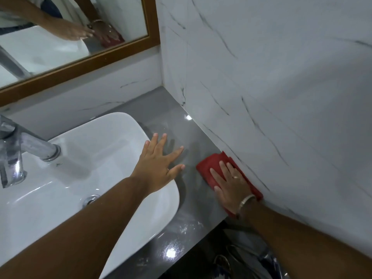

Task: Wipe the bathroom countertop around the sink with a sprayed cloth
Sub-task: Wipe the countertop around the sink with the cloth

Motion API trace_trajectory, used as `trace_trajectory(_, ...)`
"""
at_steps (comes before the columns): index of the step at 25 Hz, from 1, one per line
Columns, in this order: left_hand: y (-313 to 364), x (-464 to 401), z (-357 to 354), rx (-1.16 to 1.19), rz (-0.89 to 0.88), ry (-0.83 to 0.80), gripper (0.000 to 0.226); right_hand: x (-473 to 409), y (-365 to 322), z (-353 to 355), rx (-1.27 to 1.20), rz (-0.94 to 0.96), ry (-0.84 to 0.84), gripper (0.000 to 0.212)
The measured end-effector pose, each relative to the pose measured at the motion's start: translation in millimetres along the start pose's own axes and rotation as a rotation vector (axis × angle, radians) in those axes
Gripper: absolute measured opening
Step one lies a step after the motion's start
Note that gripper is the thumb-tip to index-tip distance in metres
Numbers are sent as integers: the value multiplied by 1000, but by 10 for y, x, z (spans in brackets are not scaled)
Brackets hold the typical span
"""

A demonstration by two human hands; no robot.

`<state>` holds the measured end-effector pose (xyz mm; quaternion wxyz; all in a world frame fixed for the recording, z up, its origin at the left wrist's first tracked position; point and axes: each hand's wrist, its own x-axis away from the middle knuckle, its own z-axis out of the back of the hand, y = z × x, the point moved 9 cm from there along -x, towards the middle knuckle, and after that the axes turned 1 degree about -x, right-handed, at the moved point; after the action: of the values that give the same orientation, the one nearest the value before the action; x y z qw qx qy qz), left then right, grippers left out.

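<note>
While the chrome tap [24,150] juts over the white oval ceramic basin [84,178] at far left, the basin serves as the landmark for everything else. At its right rim the left hand [159,164] rests with fingers spread wide and empty, probably bracing the body for the reach. Right of the basin, the glossy grey countertop [167,117] runs back to the corner. Further right, the right hand [229,184] lies flat, fingers fairly close together, pressing a folded red cloth [209,164] onto the counter, tight against the white veined marble wall [261,77], seemingly to clean that seam. Whitish specks remain on the counter in front of the basin, so wiping looks unfinished.
</note>
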<state>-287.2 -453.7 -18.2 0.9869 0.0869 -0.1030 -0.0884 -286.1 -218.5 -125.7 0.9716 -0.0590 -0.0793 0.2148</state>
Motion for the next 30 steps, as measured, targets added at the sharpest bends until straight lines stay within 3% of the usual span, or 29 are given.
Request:
trace_trajectory(2,0,-12,-15,-33,0,-16,65,-18,-552,-192,-56,15,-10,65)
trace_trajectory(4,-7,-8,-29,-57,5,-47,66,451,-1242,-519,-57,273,-54,67)
trace_trajectory(7,-4,-4,-36,-74,5,-69,66,1013,-1165,-503,-82,535,-89,69)
trace_trajectory(9,-9,-11,-44,-73,7,-71,64,773,-708,-325,15,476,5,64)
trace_trajectory(11,-15,-16,-35,-82,14,-67,63,312,-298,-101,23,226,23,60)
trace_trajectory(14,-14,-31,-34,-90,11,-59,62,29,-483,-93,-73,-17,46,64)
trace_trajectory(17,-14,-12,-39,-88,16,-75,64,611,-1006,-334,-67,343,-24,66)
trace_trajectory(19,1,-12,-31,-103,12,-84,65,829,-688,-269,-41,465,-46,64)
trace_trajectory(23,-9,-18,-26,-80,24,-65,63,273,91,-44,16,104,-45,63)
trace_trajectory(26,-7,-20,-42,-90,21,-48,63,0,-268,-90,-31,-83,16,66)
trace_trajectory(27,-16,-21,-42,-91,22,-46,64,41,-522,-152,-40,-37,24,66)
trace_trajectory(30,-3,-25,-23,-142,30,-73,69,596,-1039,-377,-32,328,-83,65)
